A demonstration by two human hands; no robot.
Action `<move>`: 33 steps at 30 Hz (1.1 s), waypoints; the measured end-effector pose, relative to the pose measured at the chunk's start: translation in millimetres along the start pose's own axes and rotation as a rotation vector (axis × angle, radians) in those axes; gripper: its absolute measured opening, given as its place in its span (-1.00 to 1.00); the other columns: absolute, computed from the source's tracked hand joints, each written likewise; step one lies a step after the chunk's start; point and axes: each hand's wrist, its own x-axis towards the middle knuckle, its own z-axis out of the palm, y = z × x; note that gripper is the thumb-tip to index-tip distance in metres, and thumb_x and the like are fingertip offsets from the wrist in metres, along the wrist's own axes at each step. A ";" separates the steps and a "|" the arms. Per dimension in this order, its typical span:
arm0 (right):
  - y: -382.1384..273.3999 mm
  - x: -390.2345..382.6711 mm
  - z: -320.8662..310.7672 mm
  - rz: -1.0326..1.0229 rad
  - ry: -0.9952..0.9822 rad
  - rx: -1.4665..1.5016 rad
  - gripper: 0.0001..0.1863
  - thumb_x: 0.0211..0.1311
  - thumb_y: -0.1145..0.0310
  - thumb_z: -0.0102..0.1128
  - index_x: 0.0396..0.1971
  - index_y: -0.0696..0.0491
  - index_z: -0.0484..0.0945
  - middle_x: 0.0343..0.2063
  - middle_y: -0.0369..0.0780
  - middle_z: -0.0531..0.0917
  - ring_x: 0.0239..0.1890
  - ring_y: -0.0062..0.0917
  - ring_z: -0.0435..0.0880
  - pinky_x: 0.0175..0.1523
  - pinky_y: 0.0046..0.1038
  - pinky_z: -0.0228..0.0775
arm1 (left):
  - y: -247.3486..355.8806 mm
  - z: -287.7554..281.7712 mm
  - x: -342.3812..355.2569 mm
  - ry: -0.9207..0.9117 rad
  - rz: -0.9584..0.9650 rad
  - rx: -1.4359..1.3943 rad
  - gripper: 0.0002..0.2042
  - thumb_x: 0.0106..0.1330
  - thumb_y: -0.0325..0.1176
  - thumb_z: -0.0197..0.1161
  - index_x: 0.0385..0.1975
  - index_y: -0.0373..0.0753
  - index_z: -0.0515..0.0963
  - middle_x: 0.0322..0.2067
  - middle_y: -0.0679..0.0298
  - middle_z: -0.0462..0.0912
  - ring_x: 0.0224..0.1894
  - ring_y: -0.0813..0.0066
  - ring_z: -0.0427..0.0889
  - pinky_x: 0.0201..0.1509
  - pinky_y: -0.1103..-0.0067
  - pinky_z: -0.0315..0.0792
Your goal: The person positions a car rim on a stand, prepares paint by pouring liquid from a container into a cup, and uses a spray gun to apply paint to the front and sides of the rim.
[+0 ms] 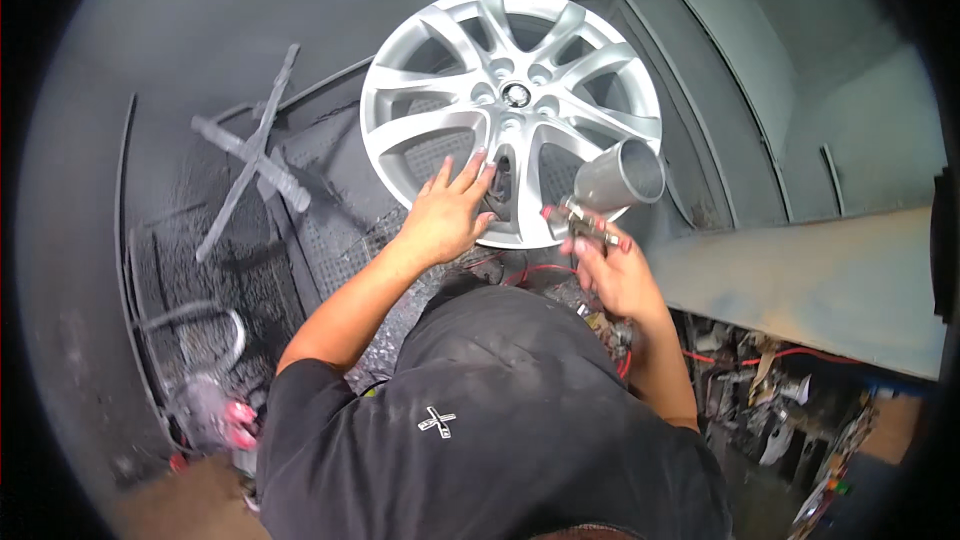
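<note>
A silver alloy wheel (430,127), with split spokes and a dark centre cap (516,95), fills the upper middle of the head view. My left hand (446,220) is open over its near left part, fingers spread toward a spoke; whether the fingertips touch the metal I cannot tell. In my right hand (615,265) is a spray gun (590,225), its grey cup (618,175) tilted beside the wheel's lower right edge. My fingers wrap round the gun's body, hiding part of it. What supports the wheel is mostly hidden beneath it.
A grey cross-shaped stand (255,155) is left of the wheel. To the right, a pale panel or bench top (810,285) juts in above cluttered shelves (770,400). A red hose (545,268) runs below the wheel. Dark grey walls (240,10) surround the spot.
</note>
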 end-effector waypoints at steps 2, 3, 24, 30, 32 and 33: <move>16.7 16.1 -13.2 -0.065 0.149 -0.144 -0.49 0.46 0.31 0.13 0.34 0.12 0.36 -0.51 -0.37 0.58 -0.57 -0.72 0.44 -0.45 -0.58 0.32 | 3.5 15.3 -21.6 0.074 -0.027 -0.007 -0.31 0.30 -0.16 0.28 0.43 -0.13 0.23 0.44 -0.01 0.17 0.45 -0.18 0.17 0.45 0.03 0.16; 14.4 20.5 -14.7 -0.112 0.226 -0.131 -0.50 0.46 0.30 0.13 0.32 0.11 0.38 -0.47 -0.36 0.58 -0.57 -0.75 0.42 -0.45 -0.60 0.30 | 8.9 13.3 -32.7 0.129 -0.031 -0.006 -0.33 0.30 -0.18 0.28 0.42 -0.13 0.25 0.42 0.01 0.23 0.44 -0.20 0.20 0.44 0.03 0.18; 58.3 -90.9 -18.4 -0.074 0.135 -0.157 -0.63 0.49 0.28 0.07 0.20 0.03 0.47 -0.19 -0.34 0.69 -0.55 -0.78 0.46 -0.50 -0.68 0.32 | 111.1 92.0 -296.2 -0.331 -0.136 -1.426 -0.50 0.60 -0.12 -0.10 0.39 -0.29 0.32 0.42 0.13 0.30 0.48 0.28 0.20 0.53 0.41 0.02; 76.3 -63.3 -17.9 -0.398 0.458 -0.319 -0.76 0.48 0.27 0.10 -0.03 0.10 0.46 -0.39 -0.32 0.56 -0.62 -0.73 0.40 -0.56 -0.63 0.24 | 83.1 91.9 -406.1 -0.215 -0.391 -1.253 -0.58 0.59 -0.14 -0.05 0.31 -0.19 0.45 0.26 0.16 0.53 0.30 0.34 0.46 0.38 0.47 0.27; 57.5 -61.5 22.3 -0.398 0.437 -0.337 -0.75 0.48 0.26 0.12 -0.02 0.10 0.46 -0.45 -0.34 0.56 -0.63 -0.74 0.38 -0.57 -0.63 0.22 | 74.9 81.8 -443.0 -0.119 -0.479 -1.193 -0.61 0.57 -0.16 0.00 0.24 -0.20 0.52 0.18 0.17 0.60 0.22 0.36 0.53 0.31 0.47 0.34; 54.7 -56.1 41.5 -0.462 0.421 -0.303 -0.75 0.47 0.26 0.12 -0.02 0.09 0.46 -0.47 -0.35 0.55 -0.65 -0.74 0.36 -0.59 -0.64 0.19 | 70.3 79.4 -463.7 -0.094 -0.522 -1.123 -0.64 0.54 -0.17 0.06 0.16 -0.21 0.58 0.10 0.17 0.67 0.14 0.39 0.61 0.23 0.47 0.41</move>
